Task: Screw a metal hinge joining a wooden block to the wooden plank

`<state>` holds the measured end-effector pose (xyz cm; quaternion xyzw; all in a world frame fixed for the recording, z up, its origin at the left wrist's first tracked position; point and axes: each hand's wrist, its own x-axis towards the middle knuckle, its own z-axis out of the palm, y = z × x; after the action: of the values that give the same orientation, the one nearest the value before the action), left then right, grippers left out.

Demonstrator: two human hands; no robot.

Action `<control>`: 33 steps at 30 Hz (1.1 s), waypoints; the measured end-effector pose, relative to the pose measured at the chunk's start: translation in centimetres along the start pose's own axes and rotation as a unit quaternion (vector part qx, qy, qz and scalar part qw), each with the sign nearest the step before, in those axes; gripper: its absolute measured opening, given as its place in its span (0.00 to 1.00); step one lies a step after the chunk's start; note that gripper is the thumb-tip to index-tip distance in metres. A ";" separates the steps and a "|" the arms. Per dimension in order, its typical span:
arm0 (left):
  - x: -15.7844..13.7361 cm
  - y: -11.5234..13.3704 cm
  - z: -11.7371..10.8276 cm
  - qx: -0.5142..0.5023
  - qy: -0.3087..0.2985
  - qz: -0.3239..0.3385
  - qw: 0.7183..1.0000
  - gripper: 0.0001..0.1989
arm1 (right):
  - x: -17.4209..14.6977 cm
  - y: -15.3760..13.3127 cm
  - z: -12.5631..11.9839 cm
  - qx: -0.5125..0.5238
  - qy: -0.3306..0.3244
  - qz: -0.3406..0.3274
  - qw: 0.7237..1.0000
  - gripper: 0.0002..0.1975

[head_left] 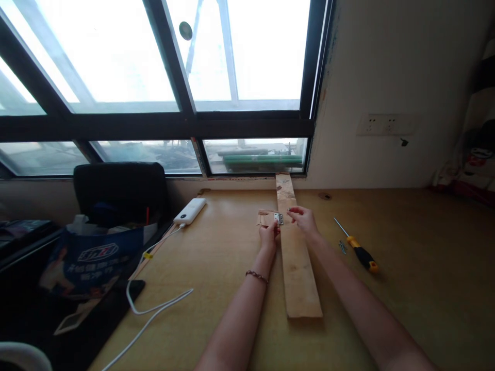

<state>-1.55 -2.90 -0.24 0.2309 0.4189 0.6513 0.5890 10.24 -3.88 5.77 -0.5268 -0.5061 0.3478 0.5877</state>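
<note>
A long wooden board (299, 273) lies lengthwise on the table, its far end by the window sill. A small metal hinge (281, 219) sits at the board's left edge, bridging to a short wooden piece (266, 217). My left hand (268, 234) is closed at the hinge, its fingertips pressing on it and partly hiding it. Over the board, just right of the hinge, my right hand (304, 219) is pinched. A tiny dark thing shows at its fingertips, too small to name. Several screws (342, 247) and a yellow-black screwdriver (361, 253) lie to the right.
On the left, a white power bank (190, 212) trails a white cable (154, 309) along the table edge. Beyond that edge are a black chair (119, 188) and a blue bag (96, 260). A window (247, 126) and a wall socket (386, 124) are behind the table.
</note>
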 end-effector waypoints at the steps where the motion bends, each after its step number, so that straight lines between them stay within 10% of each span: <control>1: 0.0 0.0 0.0 0.000 0.000 0.000 1.000 0.14 | 0.8 0.2 1.2 -0.011 -0.001 0.002 1.000 0.18; 27: 0.0 0.1 0.1 0.000 0.008 -0.014 1.000 0.14 | 1.5 1.9 3.3 -0.307 0.012 -0.052 0.950 0.11; 33: 0.0 -0.1 0.0 -0.002 0.008 -0.004 1.000 0.12 | -0.2 -0.7 -2.4 -0.191 0.013 -0.108 0.976 0.17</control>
<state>-1.53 -2.89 -0.32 0.2227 0.4235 0.6516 0.5886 12.35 -4.87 6.57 -0.5762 -0.6092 0.1725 0.5168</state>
